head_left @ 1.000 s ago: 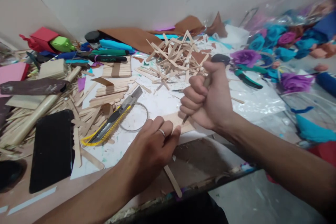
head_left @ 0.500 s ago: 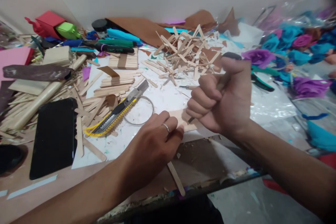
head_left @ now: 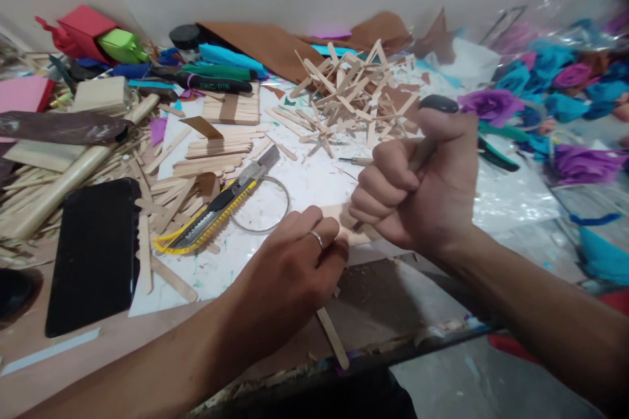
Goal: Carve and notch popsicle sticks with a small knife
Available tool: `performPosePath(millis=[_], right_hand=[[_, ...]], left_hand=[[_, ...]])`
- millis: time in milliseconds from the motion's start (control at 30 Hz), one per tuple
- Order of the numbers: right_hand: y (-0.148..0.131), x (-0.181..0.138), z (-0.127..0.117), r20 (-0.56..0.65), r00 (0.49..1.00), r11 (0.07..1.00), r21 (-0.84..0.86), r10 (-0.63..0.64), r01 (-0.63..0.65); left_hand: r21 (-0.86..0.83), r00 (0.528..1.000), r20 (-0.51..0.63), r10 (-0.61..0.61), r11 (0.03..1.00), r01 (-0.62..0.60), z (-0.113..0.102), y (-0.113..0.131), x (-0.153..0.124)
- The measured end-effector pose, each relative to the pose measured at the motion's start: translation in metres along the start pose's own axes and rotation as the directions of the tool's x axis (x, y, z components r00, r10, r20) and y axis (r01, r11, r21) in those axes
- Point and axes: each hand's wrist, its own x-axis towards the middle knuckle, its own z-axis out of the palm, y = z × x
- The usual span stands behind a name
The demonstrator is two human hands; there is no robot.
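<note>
My right hand (head_left: 417, 183) is a fist around a carving tool (head_left: 439, 103). The tool's dark rounded end sticks out by the thumb, and its thin dark tip points down at a flat pale wooden piece (head_left: 337, 211). Most of the handle is hidden in my fingers. My left hand (head_left: 299, 262), with a ring on one finger, is closed with bent fingers, holding the wooden piece against the white paper (head_left: 236, 262). Behind my fist lies another thin tool (head_left: 354, 161). A yellow utility knife (head_left: 216, 206) and a thin metal ring (head_left: 289, 200) lie left of the piece.
Behind the hands is a heap of craft sticks (head_left: 348, 98); stacked sticks (head_left: 216, 147) lie to its left. A black phone (head_left: 93, 255) rests at left. Purple and blue paper flowers (head_left: 491, 107) crowd the right. One loose stick (head_left: 333, 338) reaches the table's front edge (head_left: 373, 350).
The view has shifted slightly, so things at left sit further left and things at right further right. Both hands keep almost the same pose and hold.
</note>
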Motion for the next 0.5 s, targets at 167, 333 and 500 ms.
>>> performPosePath(millis=[167, 333, 500], right_hand=[[-0.0003, -0.0001, -0.0012, 0.028, 0.999, 1.000, -0.020, 0.014, -0.014], [0.0005, -0.0008, 0.0045, -0.003, 1.000, 1.000, 0.012, -0.007, 0.007], [-0.0012, -0.0017, 0.0055, -0.018, 1.000, 1.000, -0.016, 0.006, -0.006]], left_hand=[[-0.010, 1.000, 0.003, -0.009, 1.000, 0.009, 0.0007, 0.0000, 0.0005], [-0.011, 1.000, 0.000, -0.003, 1.000, 0.003, -0.0004, 0.0007, 0.0025], [-0.007, 1.000, -0.008, -0.002, 1.000, 0.002, -0.0001, 0.0002, 0.0022]])
